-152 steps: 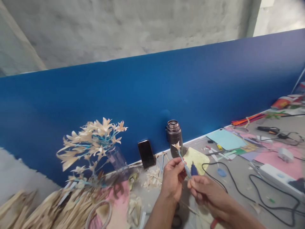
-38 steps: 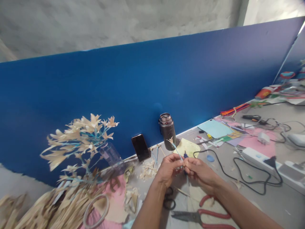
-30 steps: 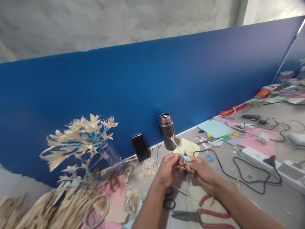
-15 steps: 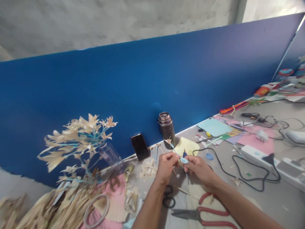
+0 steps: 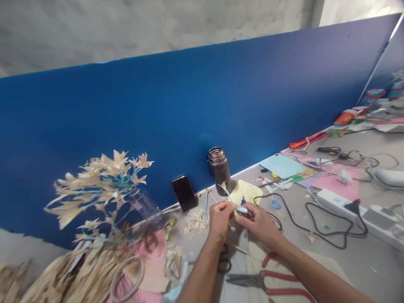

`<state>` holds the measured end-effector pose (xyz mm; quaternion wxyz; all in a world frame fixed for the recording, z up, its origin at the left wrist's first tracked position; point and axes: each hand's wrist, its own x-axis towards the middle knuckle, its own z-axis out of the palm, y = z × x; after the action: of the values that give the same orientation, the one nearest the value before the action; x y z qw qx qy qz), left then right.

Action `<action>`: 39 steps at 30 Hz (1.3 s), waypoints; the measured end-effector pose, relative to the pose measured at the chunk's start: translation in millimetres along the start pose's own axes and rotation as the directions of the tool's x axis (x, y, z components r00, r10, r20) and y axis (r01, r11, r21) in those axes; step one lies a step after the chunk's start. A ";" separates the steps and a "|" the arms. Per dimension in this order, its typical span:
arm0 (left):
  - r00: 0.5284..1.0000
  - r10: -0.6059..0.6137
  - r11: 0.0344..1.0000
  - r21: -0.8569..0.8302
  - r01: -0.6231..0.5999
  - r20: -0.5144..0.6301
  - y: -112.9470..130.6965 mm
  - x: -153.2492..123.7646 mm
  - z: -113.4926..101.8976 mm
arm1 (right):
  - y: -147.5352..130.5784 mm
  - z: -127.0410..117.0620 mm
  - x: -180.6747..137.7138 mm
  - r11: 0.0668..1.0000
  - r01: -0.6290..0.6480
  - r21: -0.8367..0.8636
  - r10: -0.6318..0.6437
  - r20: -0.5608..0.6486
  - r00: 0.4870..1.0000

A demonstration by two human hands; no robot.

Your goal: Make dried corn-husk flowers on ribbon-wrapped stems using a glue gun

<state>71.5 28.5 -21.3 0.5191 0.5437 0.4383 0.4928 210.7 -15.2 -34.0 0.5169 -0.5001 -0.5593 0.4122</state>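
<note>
Pinched in the fingers of my left hand (image 5: pixel 221 219) is the stem of a small cream flower (image 5: pixel 224 185), which points up and away from me. The upper stem looks light blue. Close beside it, my right hand (image 5: pixel 259 222) has its fingers closed on a small light-blue roll of tape (image 5: pixel 242 209). The fingertips of both hands nearly meet, and they hide the lower stem. Behind the flower stands an open dark flask (image 5: pixel 221 172). A yellow sheet (image 5: pixel 244 190) lies just beyond my hands.
Red-handled shears (image 5: pixel 263 281) and black scissors (image 5: pixel 224 265) lie below my forearms. At left, cream flowers (image 5: pixel 110 185) stand over dried husks (image 5: pixel 75 269). A phone (image 5: pixel 184 193) leans on the blue partition (image 5: pixel 176 105). A power strip (image 5: pixel 334 202) and a black cable (image 5: pixel 292 223) occupy the right.
My right hand has turned, its fingers folding further over the roll of tape, which now shows edge-on. My left hand keeps its pinch on the flower stem. The view has shifted slightly.
</note>
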 end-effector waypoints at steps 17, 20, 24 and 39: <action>0.962 -0.255 0.933 -0.234 0.272 0.103 2.9 -4.7 5.9 | -4.8 -2.8 -0.7 0.992 0.040 -0.116 -0.050 -0.088 0.995; 0.978 -0.203 0.962 -0.174 0.210 0.053 -1.1 -1.0 3.4 | -1.0 -5.0 1.7 0.983 0.009 -0.182 -0.016 -0.036 0.999; 0.988 -0.137 0.986 -0.107 0.130 -0.066 -9.3 5.9 -2.9 | 2.3 -11.6 4.5 0.826 -0.047 -0.562 0.072 0.024 0.997; 0.973 -0.175 0.979 -0.135 0.156 -0.150 -28.5 17.0 -16.1 | 8.5 -47.4 8.9 0.434 0.086 -0.897 0.177 0.179 0.968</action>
<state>58.8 49.6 -48.7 0.5536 0.4306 0.4916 0.5162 259.1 -7.8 -34.9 0.0868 -0.6577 -0.7379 0.1239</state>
